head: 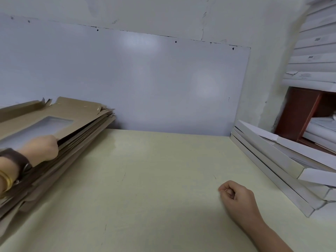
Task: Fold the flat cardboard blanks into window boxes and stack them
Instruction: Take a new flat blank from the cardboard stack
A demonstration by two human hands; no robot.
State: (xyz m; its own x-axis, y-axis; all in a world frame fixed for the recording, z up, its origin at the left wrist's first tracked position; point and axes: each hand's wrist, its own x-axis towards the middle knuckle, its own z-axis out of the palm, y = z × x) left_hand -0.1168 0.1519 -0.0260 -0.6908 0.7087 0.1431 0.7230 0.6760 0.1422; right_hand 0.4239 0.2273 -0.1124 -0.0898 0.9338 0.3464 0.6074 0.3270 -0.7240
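A slanted stack of flat brown cardboard blanks (76,128) lies at the table's left side. The top blank (72,110) has a rectangular clear window (45,124), and its near edge is raised off the pile. My left hand (41,148) reaches into the gap under that top blank, its fingers hidden between the sheets. It wears a dark strap and gold bangles at the wrist. Far from the stack, my right hand (236,197) rests on the table at the right with fingers curled into a loose fist, holding nothing.
The pale yellow table (154,179) spreads between my hands. A white board (145,79) leans on the wall behind it. Flat white boxes (281,164) lie tilted along the right edge, below a brown shelf (300,110) stacked with white packages.
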